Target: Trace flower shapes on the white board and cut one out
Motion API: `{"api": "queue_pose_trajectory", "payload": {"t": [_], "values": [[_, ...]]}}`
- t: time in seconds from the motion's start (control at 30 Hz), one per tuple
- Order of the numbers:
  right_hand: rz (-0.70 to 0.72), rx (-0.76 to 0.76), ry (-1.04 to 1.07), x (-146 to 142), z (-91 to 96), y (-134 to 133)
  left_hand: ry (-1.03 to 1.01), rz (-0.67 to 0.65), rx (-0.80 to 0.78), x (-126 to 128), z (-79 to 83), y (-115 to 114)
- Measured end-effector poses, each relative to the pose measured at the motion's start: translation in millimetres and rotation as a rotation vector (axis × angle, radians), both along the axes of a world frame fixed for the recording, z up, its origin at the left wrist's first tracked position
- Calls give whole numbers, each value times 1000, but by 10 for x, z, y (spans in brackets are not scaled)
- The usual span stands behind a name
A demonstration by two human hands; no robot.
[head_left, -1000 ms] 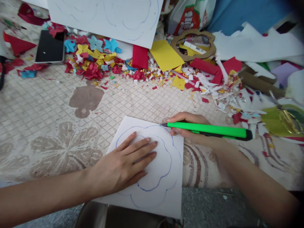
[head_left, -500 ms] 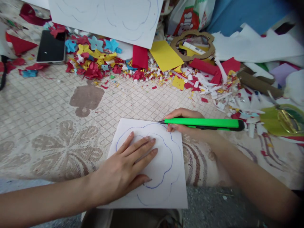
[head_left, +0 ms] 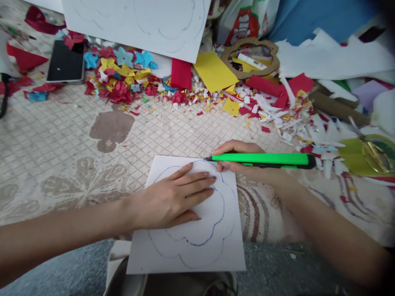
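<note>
A white sheet of card (head_left: 188, 257) with two wavy blue outlines, one inside the other, lies at the table's near edge and overhangs it. My left hand (head_left: 175, 195) rests flat across the drawing, fingers stretched out to the right. In my right hand (head_left: 236, 154) is a green utility knife (head_left: 262, 159), held almost level with its handle to the right. The knife's dark tip meets the card near its top edge, close to the outer blue line. Whether the blade has gone through the card cannot be seen.
Along the back lie paper flowers (head_left: 123, 57), coloured scraps, a phone (head_left: 65, 61), a yellow paper (head_left: 214, 72) and a cardboard ring (head_left: 230, 61) around a marker (head_left: 251, 61). Another drawn white sheet (head_left: 138, 28) is behind. Scissors (head_left: 375, 154) lie at the right.
My left hand has slid up and to the right over the card, uncovering its lower left part. The knife tip has shifted very slightly left.
</note>
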State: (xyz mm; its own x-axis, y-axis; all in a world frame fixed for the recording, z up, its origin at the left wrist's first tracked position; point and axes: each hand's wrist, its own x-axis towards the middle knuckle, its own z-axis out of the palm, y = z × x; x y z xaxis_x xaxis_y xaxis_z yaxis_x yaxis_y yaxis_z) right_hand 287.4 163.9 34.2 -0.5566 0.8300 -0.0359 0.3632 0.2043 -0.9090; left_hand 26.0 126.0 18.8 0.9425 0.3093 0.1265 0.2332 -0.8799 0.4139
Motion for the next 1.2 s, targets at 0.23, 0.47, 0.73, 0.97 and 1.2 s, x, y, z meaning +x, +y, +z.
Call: {"api": "queue_pose_trajectory", "payload": {"t": [0.23,0.47,0.73,0.97,1.2], "values": [[-20,-28,3,43,-3,-47,-15,15,-4,-5,4,-32],[-50,33,-46,55,26,-86,-18,23,-1,-5,-4,-38],[-148,-86,46,77,-6,-235,-20,33,-2,-5,5,-35],[-111,-54,49,16,-40,-149,-23,164,21,65,-20,-220],[-5,-18,10,-2,-30,-9,61,175,-26,60,61,-263]]}}
